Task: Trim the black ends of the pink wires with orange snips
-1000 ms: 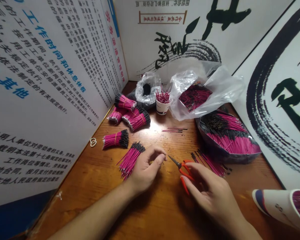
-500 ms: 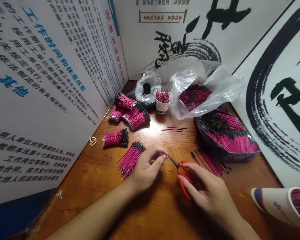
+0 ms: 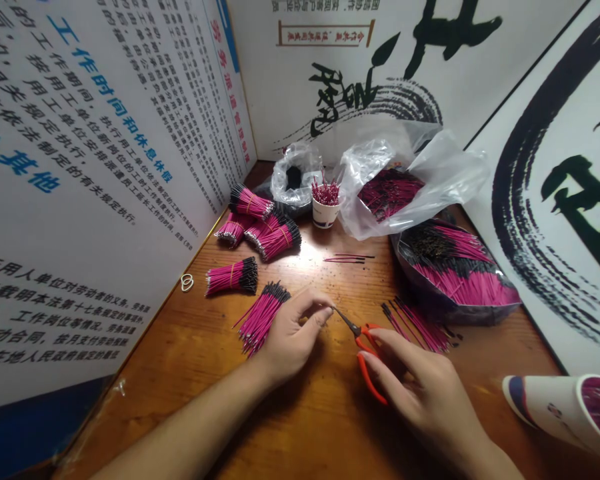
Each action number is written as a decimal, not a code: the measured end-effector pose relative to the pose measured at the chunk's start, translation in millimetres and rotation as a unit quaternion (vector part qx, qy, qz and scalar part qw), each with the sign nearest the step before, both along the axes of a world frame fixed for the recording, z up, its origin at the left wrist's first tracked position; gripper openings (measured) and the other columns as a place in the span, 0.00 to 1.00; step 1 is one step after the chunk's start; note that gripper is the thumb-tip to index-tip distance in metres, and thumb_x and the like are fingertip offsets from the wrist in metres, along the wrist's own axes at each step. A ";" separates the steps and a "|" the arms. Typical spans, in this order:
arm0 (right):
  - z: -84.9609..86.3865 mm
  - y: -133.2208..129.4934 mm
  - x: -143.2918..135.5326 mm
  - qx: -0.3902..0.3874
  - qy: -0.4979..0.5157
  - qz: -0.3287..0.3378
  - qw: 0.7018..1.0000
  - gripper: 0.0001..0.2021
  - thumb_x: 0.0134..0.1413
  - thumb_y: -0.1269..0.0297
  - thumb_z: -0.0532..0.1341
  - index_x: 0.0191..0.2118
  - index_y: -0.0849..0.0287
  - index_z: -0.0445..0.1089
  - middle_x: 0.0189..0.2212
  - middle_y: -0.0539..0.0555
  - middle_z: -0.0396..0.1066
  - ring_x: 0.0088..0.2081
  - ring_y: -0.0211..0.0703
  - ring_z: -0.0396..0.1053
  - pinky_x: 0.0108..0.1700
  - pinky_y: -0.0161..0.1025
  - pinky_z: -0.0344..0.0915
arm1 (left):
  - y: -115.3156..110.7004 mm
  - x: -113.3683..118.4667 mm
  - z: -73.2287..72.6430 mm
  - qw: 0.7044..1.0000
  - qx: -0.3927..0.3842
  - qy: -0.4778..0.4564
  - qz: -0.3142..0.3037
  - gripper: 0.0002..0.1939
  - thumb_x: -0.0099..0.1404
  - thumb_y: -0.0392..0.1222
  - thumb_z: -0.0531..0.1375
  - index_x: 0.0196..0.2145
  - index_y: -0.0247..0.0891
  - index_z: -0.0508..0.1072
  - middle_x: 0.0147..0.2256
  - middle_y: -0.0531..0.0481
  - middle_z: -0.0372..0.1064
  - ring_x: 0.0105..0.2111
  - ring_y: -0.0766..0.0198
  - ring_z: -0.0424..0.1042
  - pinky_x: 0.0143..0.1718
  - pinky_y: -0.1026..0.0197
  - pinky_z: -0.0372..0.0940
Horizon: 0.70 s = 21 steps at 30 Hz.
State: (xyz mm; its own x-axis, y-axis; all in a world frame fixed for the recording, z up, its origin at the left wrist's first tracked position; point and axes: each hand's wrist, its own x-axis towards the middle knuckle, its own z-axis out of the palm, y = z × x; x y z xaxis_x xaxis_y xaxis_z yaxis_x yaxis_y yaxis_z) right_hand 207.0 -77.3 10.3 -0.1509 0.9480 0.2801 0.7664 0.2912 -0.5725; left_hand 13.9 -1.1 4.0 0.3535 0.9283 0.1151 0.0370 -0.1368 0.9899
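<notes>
My right hand (image 3: 420, 380) holds orange-handled pliers (image 3: 364, 337), their slim dark tips pointing up and left. Those tips meet the fingertips of my left hand (image 3: 295, 330), where thumb and index finger are pinched on something too small to make out. Beside my left hand, on its left, lies a loose pile of pink wires with black ends (image 3: 263, 317). To the right, past the pliers, more pink wires (image 3: 420, 323) are spread on the wooden table (image 3: 310, 427).
Banded wire bundles (image 3: 231, 277) lie at the left. Behind are a paper cup of wires (image 3: 325, 207) and a clear plastic bag (image 3: 375, 160). An open dark bag of wires (image 3: 455, 267) stands right. Another cup (image 3: 555, 407) lies at the right edge. Printed panels enclose the table.
The handles of the pliers have spread slightly wider, and the lower one has shifted down and right. My left hand has hardly moved.
</notes>
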 end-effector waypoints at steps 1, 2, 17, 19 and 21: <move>0.0 0.1 0.0 0.008 -0.004 0.002 1.000 0.09 0.62 0.62 0.57 0.44 0.58 0.70 0.32 0.55 0.79 0.28 0.40 0.77 0.28 0.30 0.70 | 0.3 0.2 0.2 1.000 -0.003 -0.002 0.000 0.05 0.67 0.37 0.55 0.33 0.35 0.70 0.29 0.52 0.64 0.31 0.66 0.62 0.34 0.65 0.58; -0.2 0.3 -0.1 0.013 -0.007 0.003 1.000 0.09 0.62 0.62 0.57 0.45 0.58 0.69 0.32 0.55 0.79 0.27 0.40 0.77 0.28 0.30 0.69 | 0.4 0.4 0.4 1.000 -0.007 -0.005 0.001 0.05 0.67 0.37 0.55 0.33 0.35 0.69 0.29 0.52 0.63 0.30 0.67 0.62 0.34 0.65 0.58; 2.4 1.3 -3.8 -0.036 0.011 -0.010 0.999 0.08 0.61 0.60 0.58 0.43 0.56 0.68 0.27 0.51 0.76 0.23 0.38 0.72 0.26 0.31 0.68 | -0.6 1.6 1.6 1.000 -0.024 -0.012 -0.008 0.07 0.67 0.40 0.55 0.33 0.36 0.68 0.28 0.53 0.61 0.29 0.67 0.61 0.33 0.65 0.57; 2.2 1.2 -4.0 -0.040 0.015 -0.012 0.999 0.09 0.61 0.60 0.57 0.43 0.56 0.68 0.27 0.51 0.76 0.24 0.38 0.72 0.26 0.31 0.68 | -0.6 1.6 2.0 1.000 -0.026 -0.012 -0.009 0.07 0.67 0.41 0.55 0.33 0.36 0.68 0.28 0.53 0.61 0.29 0.67 0.61 0.32 0.65 0.57; 2.3 1.2 -4.0 -0.043 0.019 -0.012 0.999 0.08 0.61 0.60 0.57 0.43 0.56 0.68 0.27 0.51 0.76 0.24 0.38 0.73 0.27 0.31 0.68 | -0.7 1.6 2.4 1.000 -0.028 -0.011 -0.007 0.07 0.67 0.41 0.56 0.33 0.36 0.68 0.28 0.53 0.61 0.29 0.67 0.61 0.33 0.65 0.58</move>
State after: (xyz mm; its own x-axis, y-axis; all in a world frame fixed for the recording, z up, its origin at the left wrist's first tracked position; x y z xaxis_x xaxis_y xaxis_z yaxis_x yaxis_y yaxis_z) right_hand 203.0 -76.2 12.6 -0.1190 0.9721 0.2020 0.7493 0.2214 -0.6241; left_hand 15.5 -1.8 6.5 0.3653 0.9281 0.0714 0.0134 -0.0819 0.9966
